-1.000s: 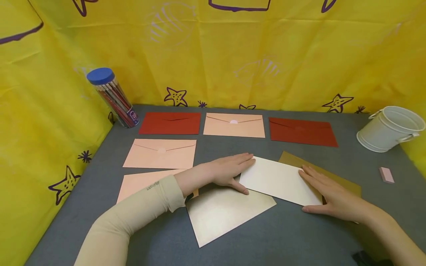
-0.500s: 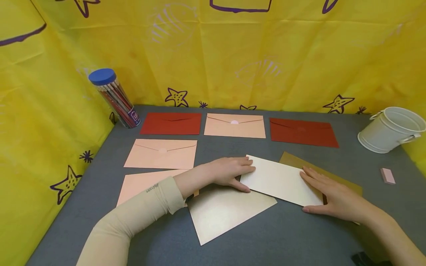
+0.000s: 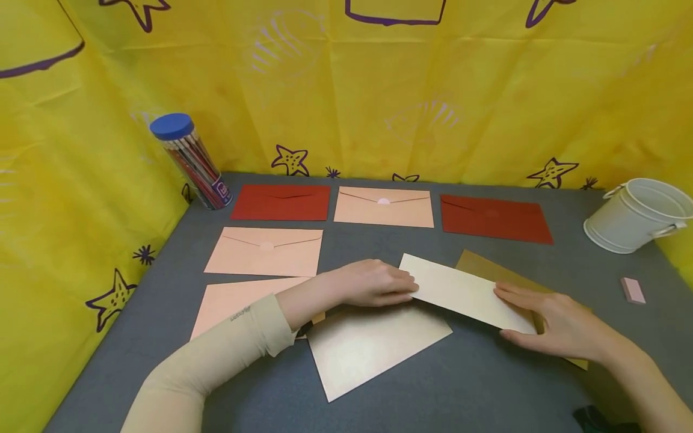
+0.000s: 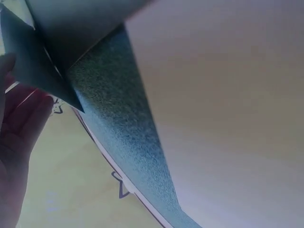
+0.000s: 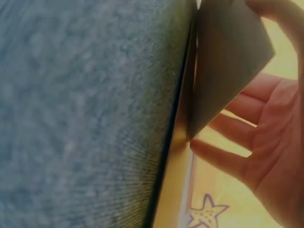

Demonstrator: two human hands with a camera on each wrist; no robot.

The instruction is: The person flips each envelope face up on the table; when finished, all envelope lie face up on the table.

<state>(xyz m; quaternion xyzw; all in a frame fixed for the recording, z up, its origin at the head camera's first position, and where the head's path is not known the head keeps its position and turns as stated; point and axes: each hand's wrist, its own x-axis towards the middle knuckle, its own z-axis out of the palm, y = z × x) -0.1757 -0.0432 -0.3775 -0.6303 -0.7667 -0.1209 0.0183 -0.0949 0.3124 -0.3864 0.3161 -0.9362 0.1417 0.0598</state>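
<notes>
1. The left hand [image 3: 376, 284] pinches the left end of a white paper piece [image 3: 460, 288], its fingers bent and drawn close together.
2. The right hand [image 3: 563, 322] holds the right end, thumb on the near side and fingers over the far side, with a modest gap between them.
3. The white paper piece hangs tilted between the two hands, right of centre over the grey desk [image 3: 260, 394].
4. A gold envelope [image 3: 487, 263] lies to the right, partly hidden by the white paper piece and the right hand.
5. A pearly envelope [image 3: 379, 352] lies on the near side, its far part covered by the left hand.
6. To the left are a pink envelope [image 3: 265, 251] and, nearer, a peach one [image 3: 238, 299] partly under the beige sleeve [image 3: 227, 343].
7. The far row reads, left to right: red envelope [image 3: 281, 202], cream envelope [image 3: 383, 210], second red envelope [image 3: 495, 220].
8. A pencil tube [image 3: 192, 162] stands far left; a white bucket [image 3: 628, 219] and, nearer, a small pink block [image 3: 632, 290] sit right.
</notes>
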